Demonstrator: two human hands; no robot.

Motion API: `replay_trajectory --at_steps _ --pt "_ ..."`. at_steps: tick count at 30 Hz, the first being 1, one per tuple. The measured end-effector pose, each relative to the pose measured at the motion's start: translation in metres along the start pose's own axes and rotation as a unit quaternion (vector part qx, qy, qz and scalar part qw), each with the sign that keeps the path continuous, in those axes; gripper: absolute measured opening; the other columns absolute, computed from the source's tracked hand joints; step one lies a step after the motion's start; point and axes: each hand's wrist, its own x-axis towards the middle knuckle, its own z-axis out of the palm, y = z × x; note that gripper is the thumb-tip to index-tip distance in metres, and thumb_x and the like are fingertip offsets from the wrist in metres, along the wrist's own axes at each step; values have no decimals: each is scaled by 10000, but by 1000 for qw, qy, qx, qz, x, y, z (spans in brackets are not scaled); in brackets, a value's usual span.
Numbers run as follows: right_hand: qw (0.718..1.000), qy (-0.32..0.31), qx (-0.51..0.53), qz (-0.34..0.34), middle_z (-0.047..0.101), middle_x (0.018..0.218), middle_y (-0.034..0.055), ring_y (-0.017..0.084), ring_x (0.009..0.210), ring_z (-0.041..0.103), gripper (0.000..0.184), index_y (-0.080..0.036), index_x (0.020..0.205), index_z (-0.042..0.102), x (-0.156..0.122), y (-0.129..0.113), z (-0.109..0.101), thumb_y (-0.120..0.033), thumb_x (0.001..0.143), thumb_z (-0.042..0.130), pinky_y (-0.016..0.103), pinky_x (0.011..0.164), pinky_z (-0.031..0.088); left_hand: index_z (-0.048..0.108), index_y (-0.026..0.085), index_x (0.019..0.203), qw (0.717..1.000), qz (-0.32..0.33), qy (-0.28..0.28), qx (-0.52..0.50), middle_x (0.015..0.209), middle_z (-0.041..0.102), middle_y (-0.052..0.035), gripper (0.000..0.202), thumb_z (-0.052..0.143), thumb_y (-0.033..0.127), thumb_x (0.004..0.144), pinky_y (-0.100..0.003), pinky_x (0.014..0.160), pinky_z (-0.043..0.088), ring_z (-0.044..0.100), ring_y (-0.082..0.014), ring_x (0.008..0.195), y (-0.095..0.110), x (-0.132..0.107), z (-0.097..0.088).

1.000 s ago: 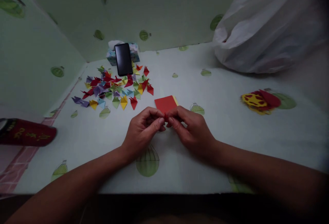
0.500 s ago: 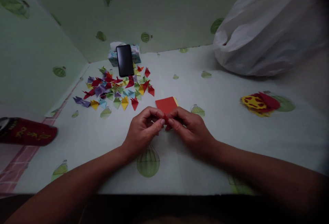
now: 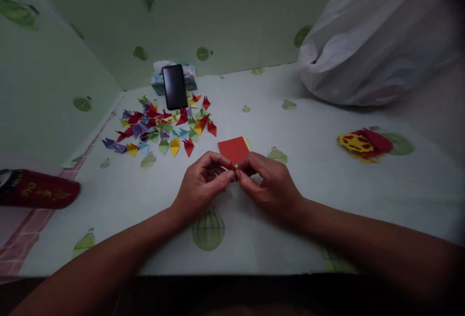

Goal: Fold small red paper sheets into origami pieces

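Note:
My left hand [image 3: 201, 185] and my right hand [image 3: 271, 185] meet over the table, fingertips pinched together on a small red folded paper piece [image 3: 233, 168]. Most of that piece is hidden between the fingers. Just beyond my fingers lies a small stack of square paper sheets [image 3: 234, 149], red on top with a yellow edge showing. Further back and to the left is a scattered pile of several folded paper pieces [image 3: 163, 125] in red, yellow, green, blue and purple.
A black phone [image 3: 175, 86] leans against a tissue box [image 3: 191, 77] at the back. A white plastic bag [image 3: 378, 40] fills the back right. A red and yellow patterned item [image 3: 365, 142] lies at right, a dark red cylinder [image 3: 38, 189] at left. Wall panels enclose the table [image 3: 319, 185].
My hands stay in the same spot; the fingers have shifted slightly on the red paper piece. The view has moved a little.

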Motion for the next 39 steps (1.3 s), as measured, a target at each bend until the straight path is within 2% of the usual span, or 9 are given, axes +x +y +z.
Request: replay_trajectory --at_steps 12,26,33,37,39 --pt "999 -8 -28 -22 562 662 1 114 580 501 180 -181 720 521 -2 1 0 -122 891 522 251 551 381 621 158 836 999 -33 13 0 741 671 -13 134 723 227 782 -225 605 561 642 -115 661 6 -1 3" --pt "996 -26 -65 -62 564 664 7 118 576 481 194 -182 735 531 -4 2 1 -160 926 507 252 551 363 588 158 774 998 -61 18 9 650 647 10 125 697 215 758 -224 579 527 616 -100 583 8 -1 5" --pt "995 -36 -60 -67 577 682 12 123 589 498 187 -184 753 539 -2 2 1 -158 932 494 250 560 378 580 161 785 998 -56 21 3 670 638 15 148 706 235 760 -227 570 535 618 -105 587 7 -1 4" --pt "995 -37 -56 -74 592 701 15 125 604 513 173 -184 775 551 -2 2 0 -150 934 491 251 572 393 628 148 889 998 -52 21 -12 713 658 6 173 708 222 755 -226 566 547 620 -103 591 7 0 5" --pt "995 -34 -57 -76 593 700 14 125 602 511 169 -184 778 553 -2 2 0 -151 935 498 252 570 390 647 138 870 998 -62 15 -13 701 662 -1 148 700 226 763 -225 582 553 622 -102 598 7 0 5"
